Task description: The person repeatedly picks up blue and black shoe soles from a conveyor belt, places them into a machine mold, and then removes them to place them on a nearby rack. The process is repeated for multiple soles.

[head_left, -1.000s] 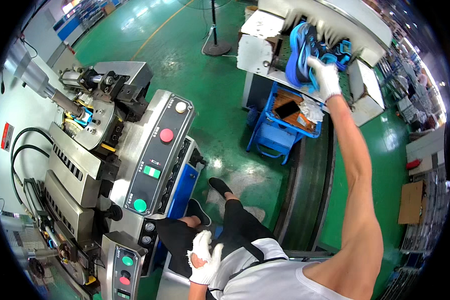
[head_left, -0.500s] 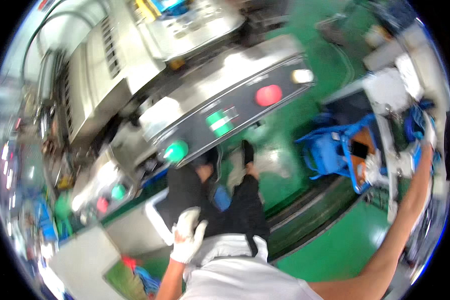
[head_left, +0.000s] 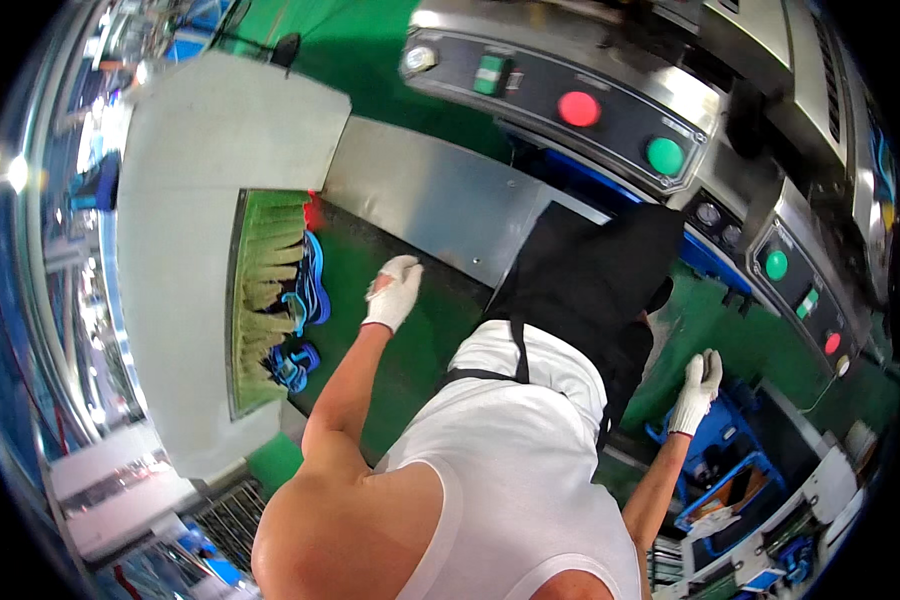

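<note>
My left hand (head_left: 395, 292), in a white glove, hangs beside a metal panel (head_left: 425, 195) with its fingers loosely bent and nothing seen in them. Over on the right, my gloved right hand (head_left: 698, 392) has its fingers stretched upward and holds nothing that I can see. It is nearest to a blue plastic chair or cart (head_left: 718, 435), whose kind I cannot make out for sure. A blue and black shoe part (head_left: 313, 285) lies at the strip curtain (head_left: 268, 270) of a pale machine, left of my left hand. A second blue piece (head_left: 292, 367) lies just below it.
A control panel (head_left: 620, 105) with red and green buttons runs along the machine ahead. Another panel (head_left: 800, 290) sits farther right. The pale machine housing (head_left: 180, 230) stands at left. An orange-brown tray (head_left: 738, 485) is at lower right, near a rack (head_left: 820, 490).
My view has swung to the left, bringing the pale machine and strip curtain into full sight. My right hand has come back from the rack at the far right, nearer my body.
</note>
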A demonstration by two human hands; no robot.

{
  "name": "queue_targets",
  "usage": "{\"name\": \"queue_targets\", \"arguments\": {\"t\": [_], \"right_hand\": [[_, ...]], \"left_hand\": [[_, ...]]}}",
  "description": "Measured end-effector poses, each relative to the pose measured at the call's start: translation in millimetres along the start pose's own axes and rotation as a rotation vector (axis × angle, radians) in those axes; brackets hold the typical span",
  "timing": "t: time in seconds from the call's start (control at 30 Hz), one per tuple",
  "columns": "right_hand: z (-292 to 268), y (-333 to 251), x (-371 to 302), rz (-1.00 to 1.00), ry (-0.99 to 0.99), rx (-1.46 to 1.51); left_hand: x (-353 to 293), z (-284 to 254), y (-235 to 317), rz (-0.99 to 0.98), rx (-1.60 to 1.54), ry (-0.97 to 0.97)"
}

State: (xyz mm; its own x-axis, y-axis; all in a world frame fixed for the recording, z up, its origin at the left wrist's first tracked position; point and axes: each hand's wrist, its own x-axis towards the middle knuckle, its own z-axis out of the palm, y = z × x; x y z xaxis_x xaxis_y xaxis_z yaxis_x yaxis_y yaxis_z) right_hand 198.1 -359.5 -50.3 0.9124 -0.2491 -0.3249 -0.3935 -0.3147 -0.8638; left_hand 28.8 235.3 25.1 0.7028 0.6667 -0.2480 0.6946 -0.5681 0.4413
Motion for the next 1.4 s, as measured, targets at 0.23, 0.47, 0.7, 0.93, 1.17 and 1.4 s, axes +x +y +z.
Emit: {"name": "queue_targets", "arguments": {"t": [0.23, 0.47, 0.7, 0.93, 1.17, 1.4], "right_hand": [[39.2, -106.3, 34.3, -0.161, -0.35, -0.661], [15.7, -130.4, 74.9, -0.159, -0.327, -1.119], [-3.7, -146.2, 87.4, -0.127, -0.29, -1.276], [6.7, -120.8, 81.0, -0.241, -0.303, -1.048], [55.2, -167.7, 48.7, -0.315, -0.42, -1.157], [158.5, -243.7, -11.7, -0.462, -0.592, -0.652]], "left_hand": [[-110.9, -65.5, -211.4, -0.688, 0.394, 0.37], [-178.0, -151.0, -345.9, -1.283, 0.314, 0.494], [-197.6, -115.0, -452.5, -1.292, 0.145, 0.529], [-184.9, -108.7, -382.7, -1.117, 0.422, 0.38], [-152.8, -44.8, -208.3, -0.412, 0.386, 0.473], [-63.6, -16.6, -52.1, -0.177, -0.105, 0.432]]}}
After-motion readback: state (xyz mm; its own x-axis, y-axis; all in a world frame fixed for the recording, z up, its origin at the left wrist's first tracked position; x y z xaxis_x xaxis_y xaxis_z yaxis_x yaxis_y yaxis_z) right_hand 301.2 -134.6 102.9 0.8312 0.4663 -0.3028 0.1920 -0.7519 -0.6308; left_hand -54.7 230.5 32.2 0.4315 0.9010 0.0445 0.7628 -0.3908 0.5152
